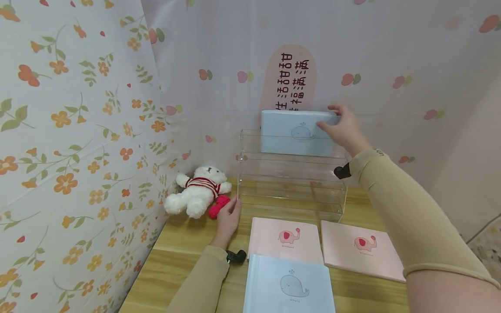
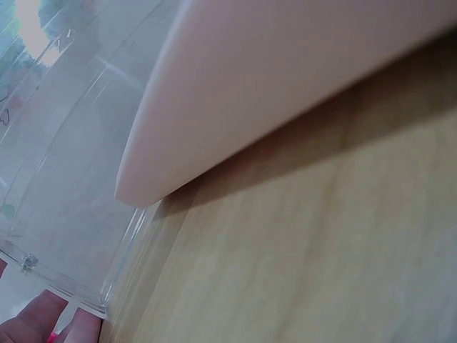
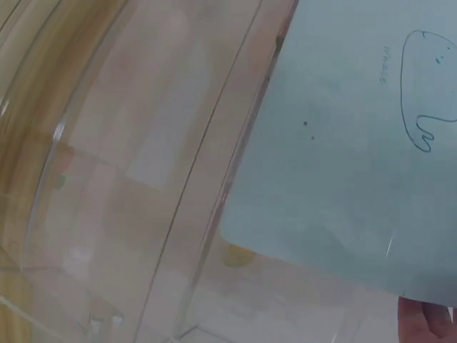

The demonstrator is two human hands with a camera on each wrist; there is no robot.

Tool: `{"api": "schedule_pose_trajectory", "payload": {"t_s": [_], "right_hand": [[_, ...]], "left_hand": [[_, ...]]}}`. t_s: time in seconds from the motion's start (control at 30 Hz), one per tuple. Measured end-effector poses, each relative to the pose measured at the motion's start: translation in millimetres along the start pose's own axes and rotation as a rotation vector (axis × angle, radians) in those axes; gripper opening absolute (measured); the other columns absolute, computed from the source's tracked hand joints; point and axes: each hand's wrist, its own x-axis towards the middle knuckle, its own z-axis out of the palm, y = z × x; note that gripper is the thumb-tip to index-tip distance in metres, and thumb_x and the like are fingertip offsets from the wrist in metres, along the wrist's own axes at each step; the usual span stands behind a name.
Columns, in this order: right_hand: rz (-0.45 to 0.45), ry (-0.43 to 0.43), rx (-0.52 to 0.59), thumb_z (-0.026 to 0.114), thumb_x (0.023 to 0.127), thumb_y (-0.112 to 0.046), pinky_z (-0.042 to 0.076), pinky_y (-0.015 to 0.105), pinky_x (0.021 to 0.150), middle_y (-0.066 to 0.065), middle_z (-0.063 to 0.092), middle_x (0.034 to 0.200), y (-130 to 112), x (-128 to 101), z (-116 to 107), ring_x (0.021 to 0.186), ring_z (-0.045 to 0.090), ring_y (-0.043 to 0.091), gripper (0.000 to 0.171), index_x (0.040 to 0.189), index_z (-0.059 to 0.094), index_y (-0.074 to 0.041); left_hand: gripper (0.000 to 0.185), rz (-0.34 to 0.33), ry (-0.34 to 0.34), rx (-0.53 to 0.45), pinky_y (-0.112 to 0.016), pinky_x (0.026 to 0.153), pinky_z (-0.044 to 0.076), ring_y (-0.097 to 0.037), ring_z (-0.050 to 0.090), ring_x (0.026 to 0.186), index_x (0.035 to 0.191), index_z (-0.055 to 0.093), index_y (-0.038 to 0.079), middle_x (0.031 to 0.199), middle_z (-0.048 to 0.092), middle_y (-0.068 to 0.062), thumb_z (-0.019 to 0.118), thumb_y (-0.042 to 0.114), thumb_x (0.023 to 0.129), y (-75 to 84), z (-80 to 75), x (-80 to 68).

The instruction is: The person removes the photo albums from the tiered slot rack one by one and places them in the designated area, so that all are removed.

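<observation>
A light-blue notebook [image 1: 279, 134] with a whale drawing stands upright in the top tier of a clear acrylic rack [image 1: 291, 207]. My right hand [image 1: 347, 132] grips its upper right corner, thumb on the front and fingers behind the top edge. In the right wrist view, the notebook's [image 3: 321, 171] lower corner shows against the clear shelf. My left hand [image 1: 227, 221] touches the rack's lower left side, its fingertips [image 2: 82, 329] against the outside of the panel. Below the rack lie a pink elephant notebook [image 1: 270, 239] and another blue whale notebook [image 1: 270, 282], which overlaps it.
Another pink elephant notebook [image 1: 340, 248] lies to the right on the wood-grain table [image 1: 180, 252]. A white plush bear [image 1: 195, 204] in a striped top sits left of the rack, beside a red item [image 1: 219, 206]. Patterned cloth [image 1: 98, 130] hangs at the left and behind.
</observation>
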Motion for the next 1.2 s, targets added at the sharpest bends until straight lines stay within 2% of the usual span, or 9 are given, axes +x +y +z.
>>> {"api": "schedule_pose_trajectory", "payload": {"t_s": [0.13,0.27,0.4,0.57,0.7,0.83,0.97,1.07,1.2], "right_hand": [[0.039,0.022,0.065,0.072,0.107,-0.034,0.037,0.058,0.133,0.018,0.042,0.174,1,0,6,0.157,0.042,0.039,0.064,0.163,0.05,-0.015],[0.092,0.04,0.145,0.073,0.107,-0.029,0.038,0.055,0.132,0.015,0.044,0.173,-1,0,12,0.154,0.044,0.035,0.053,0.156,0.056,-0.016],[0.092,0.074,0.184,0.073,0.107,-0.021,0.04,0.052,0.13,0.016,0.044,0.171,-1,0,17,0.151,0.045,0.034,0.042,0.146,0.058,-0.015],[0.08,0.112,0.233,0.071,0.106,-0.011,0.043,0.051,0.125,0.016,0.048,0.163,-2,1,21,0.144,0.047,0.032,0.028,0.131,0.059,-0.017],[0.065,0.142,0.248,0.071,0.106,-0.01,0.044,0.05,0.124,0.014,0.05,0.16,-5,0,22,0.144,0.047,0.031,0.026,0.127,0.06,-0.022],[0.035,0.175,0.269,0.071,0.107,-0.011,0.045,0.052,0.125,0.01,0.052,0.156,-8,-5,17,0.143,0.048,0.029,0.024,0.119,0.061,-0.03],[-0.008,0.206,0.303,0.071,0.106,-0.011,0.049,0.052,0.121,-0.001,0.055,0.143,-13,-14,8,0.137,0.053,0.025,0.028,0.113,0.06,-0.036],[-0.049,0.246,0.353,0.072,0.105,-0.007,0.052,0.051,0.115,-0.008,0.056,0.131,-16,-22,1,0.131,0.056,0.021,0.031,0.11,0.061,-0.035],[-0.078,0.285,0.41,0.071,0.104,-0.004,0.054,0.056,0.116,-0.013,0.055,0.124,-18,-36,-9,0.127,0.058,0.021,0.032,0.11,0.062,-0.035]], "left_hand": [[0.047,0.003,0.016,0.008,-0.054,0.11,0.06,-0.032,0.072,0.132,0.145,0.074,0.02,0.137,0.079,-0.012,0.067,0.049,0.109,8.0,-0.7,-3.9],[0.045,0.021,0.021,0.002,-0.06,0.111,0.058,-0.039,0.071,0.132,0.145,0.074,0.016,0.137,0.078,-0.016,0.067,0.043,0.11,9.1,-0.9,-3.5],[0.045,-0.016,0.002,-0.013,-0.057,0.114,0.057,-0.034,0.071,0.135,0.146,0.074,0.019,0.139,0.077,-0.012,0.069,0.044,0.109,0.1,-0.5,2.3],[0.049,-0.072,-0.033,-0.064,-0.053,0.119,0.055,-0.027,0.07,0.138,0.147,0.072,0.027,0.144,0.076,-0.005,0.071,0.053,0.106,-21.0,4.9,10.7],[0.049,-0.062,-0.031,-0.086,-0.054,0.119,0.055,-0.027,0.07,0.138,0.147,0.073,0.029,0.143,0.076,-0.004,0.071,0.056,0.105,-31.0,7.5,14.4],[0.048,-0.066,-0.036,-0.065,-0.051,0.119,0.055,-0.025,0.069,0.138,0.146,0.073,0.03,0.142,0.077,-0.002,0.071,0.055,0.105,-27.8,8.0,13.2],[0.051,-0.041,-0.033,-0.037,-0.054,0.116,0.057,-0.03,0.071,0.137,0.147,0.073,0.027,0.142,0.077,-0.005,0.068,0.056,0.106,-22.1,7.2,11.1],[0.048,-0.063,-0.036,-0.036,-0.054,0.117,0.056,-0.029,0.07,0.137,0.147,0.073,0.027,0.142,0.077,-0.005,0.069,0.053,0.107,-19.1,5.5,10.9],[0.045,-0.079,-0.03,-0.042,-0.055,0.119,0.054,-0.03,0.069,0.139,0.147,0.073,0.024,0.143,0.076,-0.007,0.072,0.045,0.107,-18.4,4.3,10.8]]}}
